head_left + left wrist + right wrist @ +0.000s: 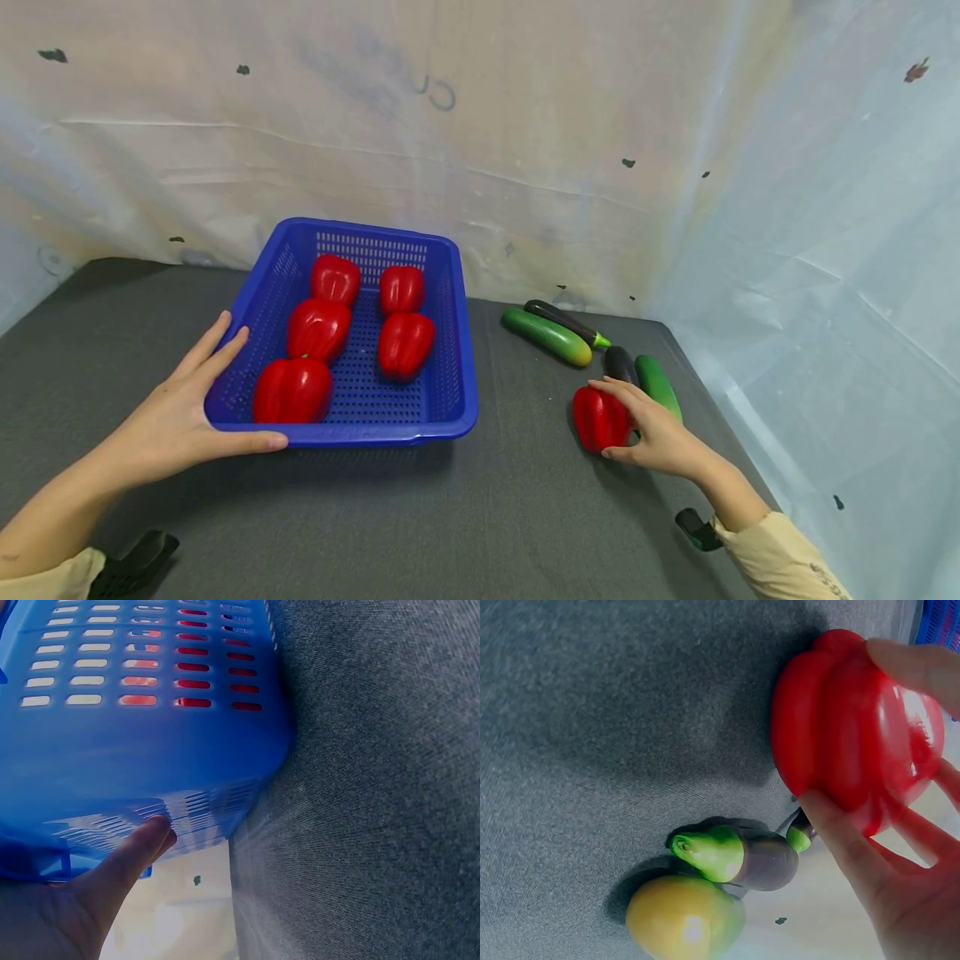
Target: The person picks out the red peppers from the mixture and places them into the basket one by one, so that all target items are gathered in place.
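Observation:
My left hand (183, 412) lies against the near left corner of a blue plastic basket (341, 434), its thumb along the front rim and its fingers spread along the left side. In the left wrist view, fairly straight fingers (142, 844) touch the outer wall. Several red bell peppers (405, 346) sit inside, in two rows. On the right, my right hand (656, 429) grips another red bell pepper (847, 727) between thumb and fingers. Whether that pepper touches the table cannot be told.
Beyond the right hand, a cucumber (547, 336) lies beside a dark eggplant (558, 315). A second eggplant (619, 367) and another cucumber (658, 385) are close behind the gripped pepper. Plastic sheeting (525, 167) rises behind the grey table (480, 517) and along its right side.

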A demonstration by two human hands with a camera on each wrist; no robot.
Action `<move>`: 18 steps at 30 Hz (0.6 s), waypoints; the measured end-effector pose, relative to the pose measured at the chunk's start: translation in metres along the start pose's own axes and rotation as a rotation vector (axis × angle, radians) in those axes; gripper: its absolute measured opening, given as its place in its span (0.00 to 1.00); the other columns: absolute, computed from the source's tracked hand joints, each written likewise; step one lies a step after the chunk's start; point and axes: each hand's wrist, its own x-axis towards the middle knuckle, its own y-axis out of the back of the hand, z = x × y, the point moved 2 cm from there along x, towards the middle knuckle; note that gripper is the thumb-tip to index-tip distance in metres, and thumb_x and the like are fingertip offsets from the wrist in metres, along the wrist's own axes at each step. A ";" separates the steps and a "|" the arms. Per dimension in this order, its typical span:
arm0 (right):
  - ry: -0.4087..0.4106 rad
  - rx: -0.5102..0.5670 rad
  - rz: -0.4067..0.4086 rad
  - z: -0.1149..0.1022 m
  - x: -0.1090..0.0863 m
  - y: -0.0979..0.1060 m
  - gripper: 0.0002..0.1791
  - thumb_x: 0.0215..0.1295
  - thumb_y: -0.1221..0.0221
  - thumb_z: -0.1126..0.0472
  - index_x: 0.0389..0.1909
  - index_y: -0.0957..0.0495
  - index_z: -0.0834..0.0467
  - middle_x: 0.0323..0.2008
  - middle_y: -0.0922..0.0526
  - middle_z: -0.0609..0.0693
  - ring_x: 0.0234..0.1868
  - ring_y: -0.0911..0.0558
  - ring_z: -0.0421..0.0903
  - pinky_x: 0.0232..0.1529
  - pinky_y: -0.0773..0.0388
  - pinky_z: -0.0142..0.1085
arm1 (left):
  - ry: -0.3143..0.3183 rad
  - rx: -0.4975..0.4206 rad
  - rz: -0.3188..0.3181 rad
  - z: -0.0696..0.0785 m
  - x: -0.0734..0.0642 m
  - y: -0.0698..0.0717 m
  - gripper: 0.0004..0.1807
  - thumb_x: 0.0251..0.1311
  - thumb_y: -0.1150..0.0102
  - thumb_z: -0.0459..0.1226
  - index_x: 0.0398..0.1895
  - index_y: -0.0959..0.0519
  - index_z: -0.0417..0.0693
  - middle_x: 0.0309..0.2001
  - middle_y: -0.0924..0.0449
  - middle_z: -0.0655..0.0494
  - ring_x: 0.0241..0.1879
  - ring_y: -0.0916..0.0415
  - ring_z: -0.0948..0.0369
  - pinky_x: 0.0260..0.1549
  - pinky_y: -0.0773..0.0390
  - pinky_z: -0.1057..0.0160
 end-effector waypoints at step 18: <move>0.080 0.004 0.048 -0.009 0.008 -0.004 0.47 0.47 0.27 0.59 0.69 0.38 0.53 0.67 0.36 0.58 0.63 0.30 0.56 0.45 0.19 0.47 | 0.003 -0.005 0.000 0.000 0.000 0.000 0.68 0.41 0.26 0.54 0.77 0.66 0.53 0.76 0.83 0.55 0.70 0.68 0.28 0.46 0.46 0.19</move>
